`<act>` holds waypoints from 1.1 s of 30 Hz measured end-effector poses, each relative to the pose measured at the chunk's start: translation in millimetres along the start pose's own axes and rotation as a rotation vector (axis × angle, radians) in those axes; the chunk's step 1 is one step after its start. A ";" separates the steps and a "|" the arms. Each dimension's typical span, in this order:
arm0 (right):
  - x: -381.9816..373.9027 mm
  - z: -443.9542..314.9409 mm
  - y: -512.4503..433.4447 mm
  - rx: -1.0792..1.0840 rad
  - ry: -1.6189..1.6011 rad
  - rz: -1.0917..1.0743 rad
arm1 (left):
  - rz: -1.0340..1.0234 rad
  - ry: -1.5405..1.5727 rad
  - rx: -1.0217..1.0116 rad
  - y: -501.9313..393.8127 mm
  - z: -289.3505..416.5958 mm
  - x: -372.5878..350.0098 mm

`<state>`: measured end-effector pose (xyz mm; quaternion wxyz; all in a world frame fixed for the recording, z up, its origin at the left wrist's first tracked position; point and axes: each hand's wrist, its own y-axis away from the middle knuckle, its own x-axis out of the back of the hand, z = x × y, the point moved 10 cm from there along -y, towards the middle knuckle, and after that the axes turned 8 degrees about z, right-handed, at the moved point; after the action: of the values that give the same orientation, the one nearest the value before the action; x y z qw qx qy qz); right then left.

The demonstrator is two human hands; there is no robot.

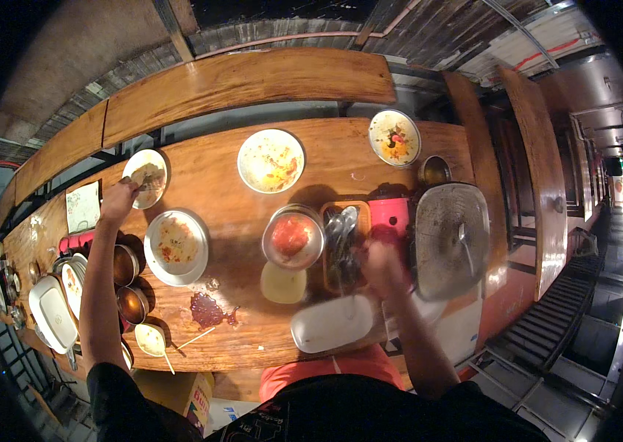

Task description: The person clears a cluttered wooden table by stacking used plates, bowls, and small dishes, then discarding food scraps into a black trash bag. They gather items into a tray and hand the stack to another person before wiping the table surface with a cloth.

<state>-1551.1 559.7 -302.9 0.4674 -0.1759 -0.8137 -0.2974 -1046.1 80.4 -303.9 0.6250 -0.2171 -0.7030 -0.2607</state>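
Observation:
My left hand (119,200) is at the edge of a soiled round plate (152,193) near the table's far left side; its fingers partly hide each other, and its grip is unclear. Blurred, my right hand (382,268) is beside the right edge of a cutlery basket (367,212), near a red container (388,212); what it holds cannot be made out. Metal spoons (344,224) lie in the basket. To its left stands a metal bowl (292,236) with red contents, above a pale yellow dish (283,283). A white oblong dish (332,324) lies nearest my body.
Soiled plates (271,161) rest on the wooden table (223,199). A large grey tub (451,243) holds a spoon. A dark spill (209,310) lies near a small leaf-shaped dish (150,339). Bowls and stacked plates stand left; a bench (250,77) runs along the far side.

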 end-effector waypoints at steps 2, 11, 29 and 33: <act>7.7 -15.7 37.6 -0.039 0.136 -0.122 | 0.128 0.116 0.078 13.7 28.0 48.7; -43.8 26.9 91.5 0.072 -0.117 -0.142 | 0.036 0.770 0.370 167.5 313.6 199.7; -17.9 55.9 125.9 0.152 -0.210 -0.216 | 0.336 0.979 0.479 152.1 527.6 34.0; -51.9 39.7 116.8 -0.074 -0.412 -0.383 | 0.368 0.889 0.516 182.4 510.9 48.0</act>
<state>-1485.3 673.9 -325.7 0.2205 -0.0927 -0.8986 -0.3678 -1328.2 545.7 -281.3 0.9303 -0.0449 -0.3625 -0.0330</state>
